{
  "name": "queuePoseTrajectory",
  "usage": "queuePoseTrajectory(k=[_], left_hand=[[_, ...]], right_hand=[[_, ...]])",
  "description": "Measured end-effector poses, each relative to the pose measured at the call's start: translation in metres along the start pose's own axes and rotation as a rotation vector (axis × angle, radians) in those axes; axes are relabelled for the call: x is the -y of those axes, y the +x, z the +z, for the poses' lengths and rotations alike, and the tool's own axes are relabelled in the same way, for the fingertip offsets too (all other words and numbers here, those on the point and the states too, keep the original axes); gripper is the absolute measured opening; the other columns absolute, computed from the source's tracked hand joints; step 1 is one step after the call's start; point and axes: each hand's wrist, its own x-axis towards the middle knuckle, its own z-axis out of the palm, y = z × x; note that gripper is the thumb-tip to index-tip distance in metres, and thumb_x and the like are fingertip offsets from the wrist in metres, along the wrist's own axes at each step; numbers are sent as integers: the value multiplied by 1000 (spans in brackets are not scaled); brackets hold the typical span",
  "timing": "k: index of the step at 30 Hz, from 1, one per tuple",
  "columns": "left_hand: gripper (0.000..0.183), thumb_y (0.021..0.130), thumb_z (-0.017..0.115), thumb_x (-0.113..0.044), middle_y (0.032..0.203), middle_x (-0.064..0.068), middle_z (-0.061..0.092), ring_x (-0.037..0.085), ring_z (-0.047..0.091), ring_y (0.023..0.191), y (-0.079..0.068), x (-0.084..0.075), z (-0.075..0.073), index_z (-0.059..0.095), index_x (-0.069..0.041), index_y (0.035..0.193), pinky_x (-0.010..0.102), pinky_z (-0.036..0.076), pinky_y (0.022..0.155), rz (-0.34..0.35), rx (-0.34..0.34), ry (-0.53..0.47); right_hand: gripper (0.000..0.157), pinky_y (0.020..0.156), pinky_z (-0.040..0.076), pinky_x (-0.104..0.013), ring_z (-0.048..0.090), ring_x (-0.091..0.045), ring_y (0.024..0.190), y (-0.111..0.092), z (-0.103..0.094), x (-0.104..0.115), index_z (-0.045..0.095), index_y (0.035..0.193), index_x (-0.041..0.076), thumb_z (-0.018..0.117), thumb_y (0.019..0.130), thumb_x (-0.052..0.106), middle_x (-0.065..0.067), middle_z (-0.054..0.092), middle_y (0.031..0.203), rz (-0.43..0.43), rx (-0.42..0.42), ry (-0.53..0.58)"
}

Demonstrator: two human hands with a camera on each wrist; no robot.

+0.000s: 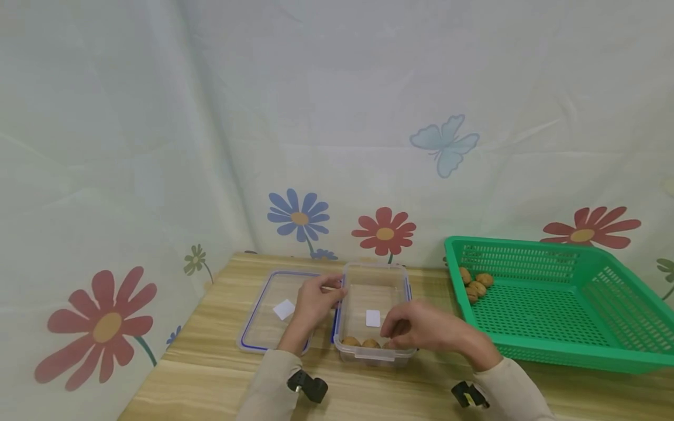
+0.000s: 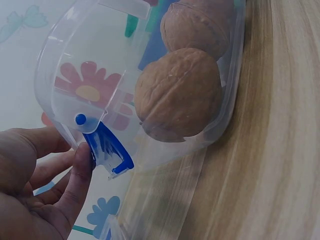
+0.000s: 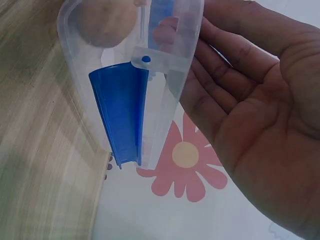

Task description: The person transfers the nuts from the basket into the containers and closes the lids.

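A clear plastic food box (image 1: 363, 275) with blue side latches stands uncovered on the table. Several walnuts (image 2: 179, 95) lie in a row along its near end. My left hand (image 1: 317, 301) pinches the box's left rim between thumb and fingers, close to a blue latch (image 2: 112, 150). Over the right rim, my right hand (image 1: 421, 326) reaches into the near right corner, its fingers (image 3: 210, 65) loosely bent above a walnut (image 3: 105, 22). No walnut shows within its grasp. Part of that corner is hidden by the hand.
A clear lid (image 1: 263, 316) with a blue seal lies on the table left of the box. To the right, a green plastic basket (image 1: 532, 345) has several walnuts (image 1: 478, 286) in its left corner. A flowered cloth (image 1: 337, 146) hangs behind the wooden table (image 1: 200, 374).
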Motion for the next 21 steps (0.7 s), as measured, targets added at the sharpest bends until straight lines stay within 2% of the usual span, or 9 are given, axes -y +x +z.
queuePoseTrajectory(k=[3,9,21], left_hand=[[35,87,72,-11,100,9,67,17,67,73,0,0,0,66,-5,121,29,58,63,1,-1,5],[35,87,73,-10,99,9,68,17,67,71,0,-1,-1,66,-3,121,29,58,62,4,-1,-10],[35,87,72,-10,99,10,68,17,67,74,-1,0,-1,67,-3,120,29,58,62,24,1,-12]], right_hand=[[13,71,55,-22,64,-9,78,-1,-1,0,72,94,12,77,83,8,-2,69,92,5,-4,24],[14,74,55,-23,64,-12,82,-3,-8,0,71,98,16,75,85,13,5,67,93,20,-19,55],[18,76,56,-26,65,-12,90,-15,-26,-2,70,105,20,74,87,24,8,68,99,42,-133,47]])
